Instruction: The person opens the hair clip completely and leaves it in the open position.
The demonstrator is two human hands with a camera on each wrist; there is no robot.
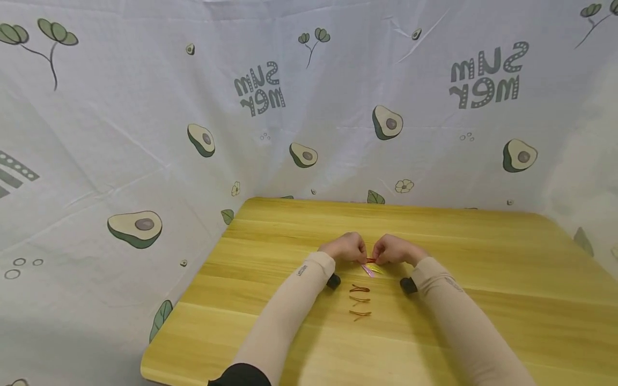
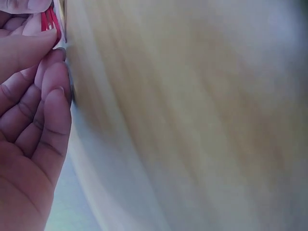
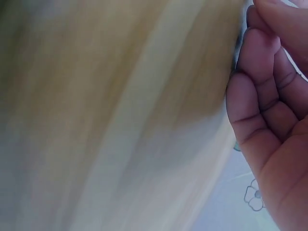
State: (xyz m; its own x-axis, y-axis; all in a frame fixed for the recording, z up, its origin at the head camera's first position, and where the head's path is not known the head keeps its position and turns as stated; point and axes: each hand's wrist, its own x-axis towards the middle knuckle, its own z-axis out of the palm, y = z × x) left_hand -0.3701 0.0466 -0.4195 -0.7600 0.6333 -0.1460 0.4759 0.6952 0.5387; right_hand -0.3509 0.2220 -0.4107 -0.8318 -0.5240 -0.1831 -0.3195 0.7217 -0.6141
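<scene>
PLACE: curtained-off corner; home, studio or office cannot be told | SCREEN: pale, creased fabric (image 1: 338, 88) hangs behind and at both sides, printed with avocados (image 1: 388, 123), leaves (image 1: 375, 197), flowers (image 1: 404, 186) and grey lettering (image 1: 488, 75) | SURFACE: wood-grain desk (image 1: 289, 225) with rounded corners, close inside the fabric | BEYOND: room hidden by the cloth, its kind unclear

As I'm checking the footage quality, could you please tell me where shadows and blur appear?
Head view: soft shadows on the table beside both sleeves; left wrist view: table badly blurred, left hand and red item sharper; right wrist view: table blurred too, right hand clearer.
</scene>
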